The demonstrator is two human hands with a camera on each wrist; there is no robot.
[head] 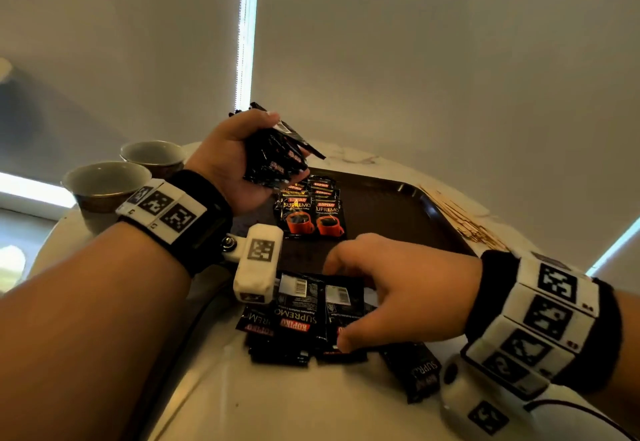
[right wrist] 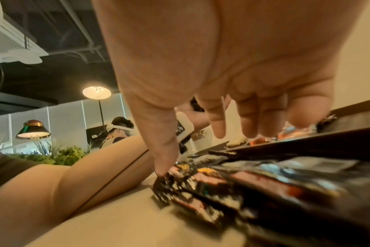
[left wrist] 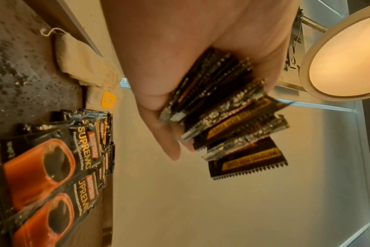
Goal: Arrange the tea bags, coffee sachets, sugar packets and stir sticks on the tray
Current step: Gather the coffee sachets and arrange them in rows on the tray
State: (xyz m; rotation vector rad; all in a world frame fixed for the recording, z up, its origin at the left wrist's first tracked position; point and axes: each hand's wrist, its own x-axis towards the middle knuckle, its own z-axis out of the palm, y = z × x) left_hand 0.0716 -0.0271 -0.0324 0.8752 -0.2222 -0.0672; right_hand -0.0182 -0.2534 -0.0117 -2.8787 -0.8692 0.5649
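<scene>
The left hand, raised at the upper centre of the head view, is clenched around a thick bundle of coffee sachets that fans out past the fingers. That bundle looks like the main risk: the packets are slick and splayed, and one at the outer edge sits loose, so a small tilt of the wrist could let it slide out and scatter the neat rows below.

The right hand, low and right of centre, reaches down onto a loose pile of sachets on the pale table. Its thumb touches the edge of the pile while the fingers hang relaxed above it; it does not yet appear to hold anything. Dragging one packet out could pull its neighbours toward the table edge. Another sachet lies apart at the lower right.

The dark tray in the middle of the head view holds two overlapping rows of coffee sachets near its left side. The left wrist view also shows tea bags at the tray's far end. Stir sticks lie on the table just beside the tray's right rim, still off it. Two cups stand at the left; nothing shows inside them.
</scene>
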